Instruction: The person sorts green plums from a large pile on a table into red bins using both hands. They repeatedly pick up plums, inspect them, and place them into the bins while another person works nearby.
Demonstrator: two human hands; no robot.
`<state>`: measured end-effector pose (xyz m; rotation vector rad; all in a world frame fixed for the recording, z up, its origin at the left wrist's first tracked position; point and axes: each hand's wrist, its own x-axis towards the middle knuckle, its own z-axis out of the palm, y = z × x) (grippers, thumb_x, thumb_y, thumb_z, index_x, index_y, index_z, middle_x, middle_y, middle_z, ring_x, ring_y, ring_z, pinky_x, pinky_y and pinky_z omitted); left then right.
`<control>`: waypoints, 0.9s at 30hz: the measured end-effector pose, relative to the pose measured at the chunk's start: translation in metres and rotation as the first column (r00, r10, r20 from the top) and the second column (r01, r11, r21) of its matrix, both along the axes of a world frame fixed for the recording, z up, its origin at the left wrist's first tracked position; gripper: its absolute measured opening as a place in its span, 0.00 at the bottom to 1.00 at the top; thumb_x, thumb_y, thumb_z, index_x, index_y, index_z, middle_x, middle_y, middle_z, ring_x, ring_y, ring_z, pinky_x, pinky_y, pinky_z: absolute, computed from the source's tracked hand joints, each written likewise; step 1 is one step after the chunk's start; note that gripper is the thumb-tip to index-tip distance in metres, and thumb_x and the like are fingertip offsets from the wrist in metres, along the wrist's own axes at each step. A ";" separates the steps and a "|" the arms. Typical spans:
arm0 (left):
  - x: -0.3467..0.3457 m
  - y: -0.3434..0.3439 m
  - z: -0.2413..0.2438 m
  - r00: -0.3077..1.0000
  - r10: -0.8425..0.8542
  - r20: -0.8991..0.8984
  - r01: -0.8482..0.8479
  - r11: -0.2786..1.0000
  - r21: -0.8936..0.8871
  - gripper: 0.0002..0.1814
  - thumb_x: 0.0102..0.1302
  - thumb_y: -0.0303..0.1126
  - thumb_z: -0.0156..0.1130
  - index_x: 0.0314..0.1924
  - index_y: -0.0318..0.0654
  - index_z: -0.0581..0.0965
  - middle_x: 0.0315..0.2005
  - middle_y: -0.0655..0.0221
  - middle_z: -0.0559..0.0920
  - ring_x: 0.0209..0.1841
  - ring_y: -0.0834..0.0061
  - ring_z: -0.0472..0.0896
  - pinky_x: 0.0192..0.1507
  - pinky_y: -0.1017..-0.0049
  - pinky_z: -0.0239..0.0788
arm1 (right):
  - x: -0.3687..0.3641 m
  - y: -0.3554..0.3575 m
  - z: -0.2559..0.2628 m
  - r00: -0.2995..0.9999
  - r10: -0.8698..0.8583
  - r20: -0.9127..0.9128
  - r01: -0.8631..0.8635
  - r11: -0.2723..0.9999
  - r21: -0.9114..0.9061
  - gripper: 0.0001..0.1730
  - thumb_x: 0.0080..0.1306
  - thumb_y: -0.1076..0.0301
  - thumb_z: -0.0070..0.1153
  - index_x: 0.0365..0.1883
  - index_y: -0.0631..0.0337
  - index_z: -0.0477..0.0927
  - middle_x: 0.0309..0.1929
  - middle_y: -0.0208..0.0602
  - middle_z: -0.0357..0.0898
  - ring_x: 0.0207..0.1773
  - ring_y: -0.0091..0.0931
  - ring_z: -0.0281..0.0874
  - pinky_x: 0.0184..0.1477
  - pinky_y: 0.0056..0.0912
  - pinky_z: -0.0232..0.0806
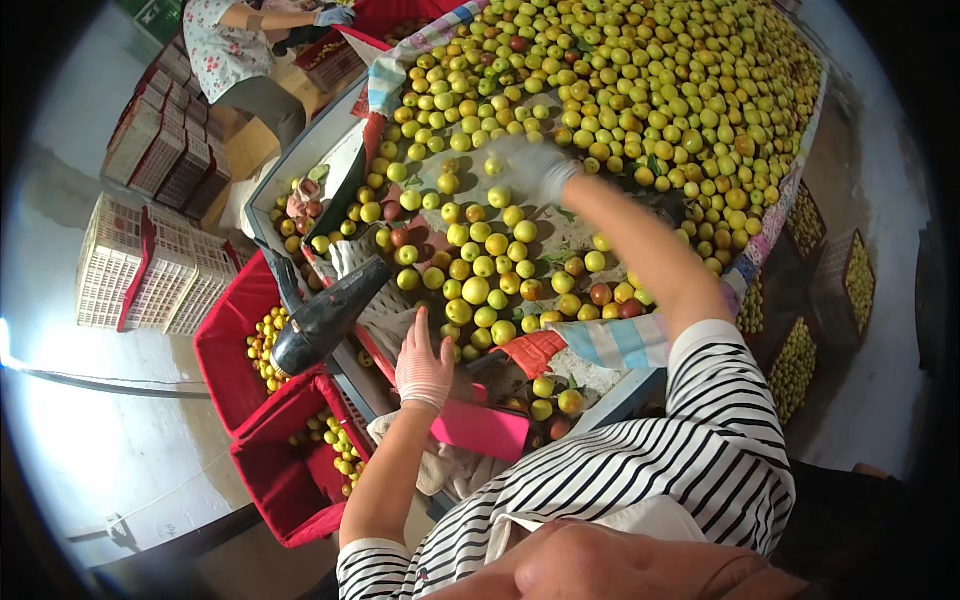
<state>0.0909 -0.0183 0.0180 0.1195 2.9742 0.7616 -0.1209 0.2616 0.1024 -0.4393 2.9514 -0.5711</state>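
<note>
A large heap of small yellow-green fruits [660, 97], which look like jujubes, covers the sorting table before me; some have brown or red skin. My right hand [529, 166], in a pale glove, reaches over looser fruits in the middle of the table. Motion blurs it, so its grip is unclear; one fruit [493, 166] lies at its fingertips. My left hand [424, 367], in a thin glove, is held over the table's near left edge. Its fingers are apart and nothing shows in them. Beneath its wrist are a bright pink flat object [484, 429] and a crumpled cloth [450, 469].
A black tapered device [326, 319] juts over the left edge. Below it stand red-lined crates [281, 480] with fruit. White plastic crates [169, 262] are stacked by the wall. Fruit-filled crates [844, 274] stand at right. Another person [240, 52] works at upper left.
</note>
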 end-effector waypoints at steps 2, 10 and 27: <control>0.002 -0.003 -0.001 1.000 0.001 -0.015 -0.001 1.000 0.008 0.38 0.65 0.43 0.59 0.71 0.40 0.57 0.59 0.51 0.73 0.58 0.49 0.72 0.58 0.59 0.66 | -0.023 0.084 0.003 0.959 -0.261 0.108 0.282 0.905 -0.318 0.31 0.68 0.50 0.52 0.63 0.59 0.70 0.63 0.47 0.71 0.55 0.44 0.77 0.57 0.47 0.70; -0.003 0.002 0.001 1.000 -0.020 0.018 0.020 1.000 0.004 0.37 0.66 0.44 0.58 0.71 0.43 0.58 0.60 0.54 0.73 0.59 0.52 0.72 0.57 0.60 0.67 | -0.024 0.123 -0.071 0.841 -0.480 -0.250 0.540 0.768 0.345 0.34 0.70 0.39 0.41 0.71 0.40 0.61 0.75 0.45 0.46 0.77 0.42 0.45 0.74 0.63 0.39; -0.005 -0.001 -0.003 0.999 -0.027 -0.027 0.028 0.999 0.029 0.36 0.66 0.43 0.58 0.70 0.40 0.59 0.60 0.50 0.72 0.58 0.48 0.72 0.59 0.58 0.66 | 0.057 -0.092 -0.108 0.947 0.292 -0.134 -0.221 0.895 0.388 0.38 0.70 0.36 0.34 0.69 0.52 0.65 0.75 0.38 0.55 0.77 0.37 0.49 0.76 0.56 0.34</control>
